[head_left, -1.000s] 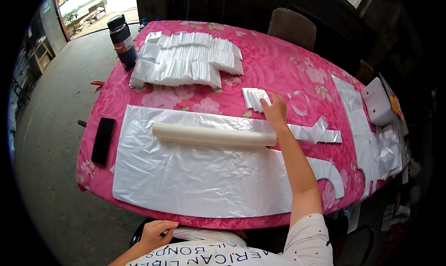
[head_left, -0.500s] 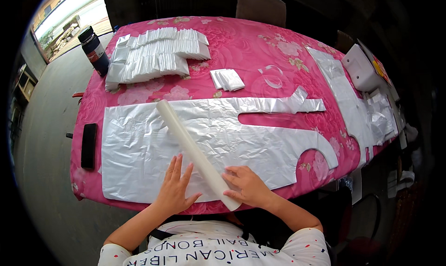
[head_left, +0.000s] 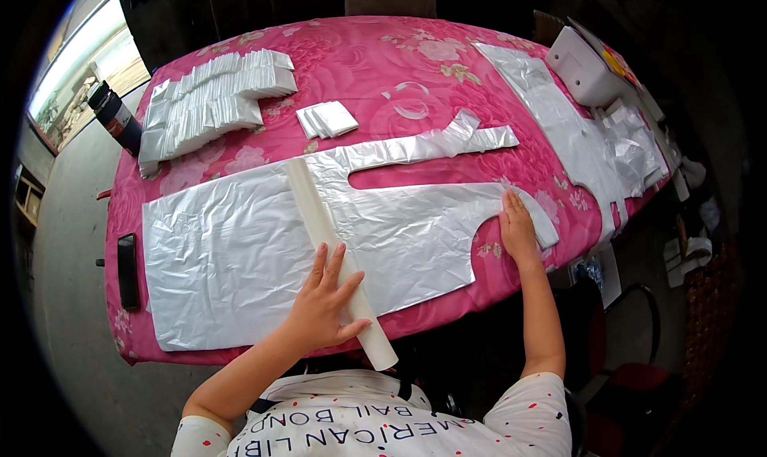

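Observation:
A thin white plastic apron [head_left: 216, 257] lies flat and creased on the table, its straps stretching to the right. Across its middle rests a long whitish tube [head_left: 307, 205], slanting so that its near end juts past the table edge. My left hand [head_left: 323, 301] lies on the tube's nearer half, fingers spread and stretched out, not wrapped round it. My right hand [head_left: 516, 221] is flat on the apron's curved strap at the right, its fingers straight and close together.
A pink flowered cloth [head_left: 351, 53] covers the table. Folded white plastic packets [head_left: 212, 101] stand in rows at the far left, with a few more packets [head_left: 327, 120] nearer. A phone [head_left: 128, 272], a dark bottle [head_left: 116, 120], another plastic sheet [head_left: 551, 121] and a white box [head_left: 583, 65] lie around the edges.
My right hand has left the tube and moved right to the apron's curved strap. My left hand has come onto the tube. The view has shifted, so table things appear further left.

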Available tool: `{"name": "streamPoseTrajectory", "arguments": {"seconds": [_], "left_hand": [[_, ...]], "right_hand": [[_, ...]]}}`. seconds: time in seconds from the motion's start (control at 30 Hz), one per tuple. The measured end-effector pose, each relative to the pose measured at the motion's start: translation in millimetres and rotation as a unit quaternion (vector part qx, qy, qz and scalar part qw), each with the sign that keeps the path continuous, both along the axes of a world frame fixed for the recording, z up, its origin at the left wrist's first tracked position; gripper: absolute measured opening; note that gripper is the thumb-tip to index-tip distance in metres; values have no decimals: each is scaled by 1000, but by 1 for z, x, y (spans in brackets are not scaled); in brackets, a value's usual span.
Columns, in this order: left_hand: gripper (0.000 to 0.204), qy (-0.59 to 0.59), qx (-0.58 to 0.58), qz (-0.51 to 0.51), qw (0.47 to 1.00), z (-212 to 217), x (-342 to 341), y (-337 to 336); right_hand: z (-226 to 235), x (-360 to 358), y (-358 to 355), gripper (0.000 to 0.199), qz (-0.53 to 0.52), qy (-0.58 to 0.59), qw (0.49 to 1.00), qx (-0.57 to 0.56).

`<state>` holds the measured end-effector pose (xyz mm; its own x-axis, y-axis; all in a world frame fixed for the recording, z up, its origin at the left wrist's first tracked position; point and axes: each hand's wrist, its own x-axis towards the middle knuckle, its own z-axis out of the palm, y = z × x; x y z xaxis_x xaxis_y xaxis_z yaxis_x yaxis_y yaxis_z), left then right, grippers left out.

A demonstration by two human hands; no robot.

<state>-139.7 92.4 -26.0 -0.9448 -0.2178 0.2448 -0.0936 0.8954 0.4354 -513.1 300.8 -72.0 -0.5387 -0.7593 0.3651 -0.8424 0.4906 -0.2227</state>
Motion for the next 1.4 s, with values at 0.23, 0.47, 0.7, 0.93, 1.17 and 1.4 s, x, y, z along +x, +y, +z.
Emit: {"name": "streamPoseTrajectory", "arguments": {"seconds": [0.23,0.47,0.7,0.93,1.17,1.4], "left_hand": [[61,-7,1,-22,1000,1,-3,0],[61,-15,2,-37,999,5,-5,-1],[64,-16,5,-45,999,5,-7,-2],[51,71,410,36,909,26,1,6],[19,-68,716,134,682,15,65,-73],[12,-77,604,311,730,22,185,-148]], "right_hand": [[-1,-22,29,25,-130,36,990,-51],[23,-3,21,10,-126,111,982,-83],[74,79,-15,9,-103,-174,965,-167],[81,226,-75,18,182,-463,854,-151],[84,293,-80,39,400,-311,858,-85],[89,290,-47,50,84,-218,970,71]]}}
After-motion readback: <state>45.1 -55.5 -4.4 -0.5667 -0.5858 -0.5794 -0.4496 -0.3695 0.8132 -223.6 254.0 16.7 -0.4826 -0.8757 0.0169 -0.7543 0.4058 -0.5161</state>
